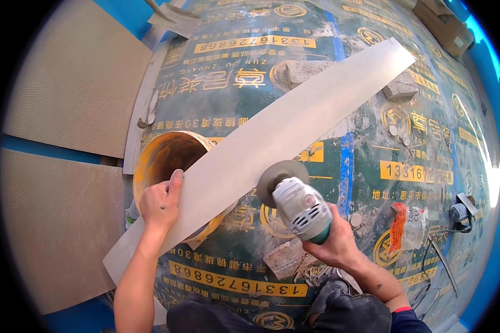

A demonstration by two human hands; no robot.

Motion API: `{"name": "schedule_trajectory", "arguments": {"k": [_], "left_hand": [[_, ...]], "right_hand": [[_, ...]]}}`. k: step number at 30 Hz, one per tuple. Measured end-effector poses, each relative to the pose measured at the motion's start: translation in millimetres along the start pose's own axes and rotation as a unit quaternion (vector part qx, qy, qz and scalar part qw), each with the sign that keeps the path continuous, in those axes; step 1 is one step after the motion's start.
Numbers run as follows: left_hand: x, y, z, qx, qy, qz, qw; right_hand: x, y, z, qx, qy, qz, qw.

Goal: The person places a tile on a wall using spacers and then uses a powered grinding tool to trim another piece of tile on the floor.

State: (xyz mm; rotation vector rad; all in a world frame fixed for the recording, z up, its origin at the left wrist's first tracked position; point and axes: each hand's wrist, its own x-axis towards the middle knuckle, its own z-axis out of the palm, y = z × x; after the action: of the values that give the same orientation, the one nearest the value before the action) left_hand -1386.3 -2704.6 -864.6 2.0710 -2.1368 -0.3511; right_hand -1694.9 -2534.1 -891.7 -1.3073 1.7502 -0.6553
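A long pale tile strip (294,119) slants from the lower left to the upper right, lying across a yellow bucket (144,166) and, farther off, over rubble blocks. My left hand (162,202) grips the strip's near part by its edge, thumb on top, above the bucket's rim; its other fingers are partly hidden. In my right hand (333,238) is an angle grinder (303,208) with a pale grey body and a green rear end. Its round disc (278,177) is at the strip's right-hand edge; whether it touches cannot be made out.
Two large tiles (72,77) with ridged backs stand at the left. A shovel (175,19) lies at the far left. Broken blocks (286,258) lie near my feet. On the right are an orange-and-white bag (406,227), a second power tool (462,212) and cables. A cardboard box (443,25) sits far right.
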Motion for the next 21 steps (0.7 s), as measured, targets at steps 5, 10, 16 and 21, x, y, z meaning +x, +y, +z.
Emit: {"name": "schedule_trajectory", "arguments": {"k": [5,10,16,21], "left_hand": [[0,6,-1,-0.002,-0.013,-0.006,1.000],[0,0,3,-0.004,0.009,-0.011,1.000],[2,0,4,-0.020,0.010,0.006,1.000],[0,-5,5,-0.026,0.004,0.012,1.000]], "right_hand": [[8,10,-17,0.055,0.071,0.004,0.996],[4,4,-14,-0.017,-0.034,-0.003,0.999],[5,2,-13,-0.040,-0.034,-0.103,0.993],[20,13,-46,-0.017,-0.004,-0.017,1.000]]}}
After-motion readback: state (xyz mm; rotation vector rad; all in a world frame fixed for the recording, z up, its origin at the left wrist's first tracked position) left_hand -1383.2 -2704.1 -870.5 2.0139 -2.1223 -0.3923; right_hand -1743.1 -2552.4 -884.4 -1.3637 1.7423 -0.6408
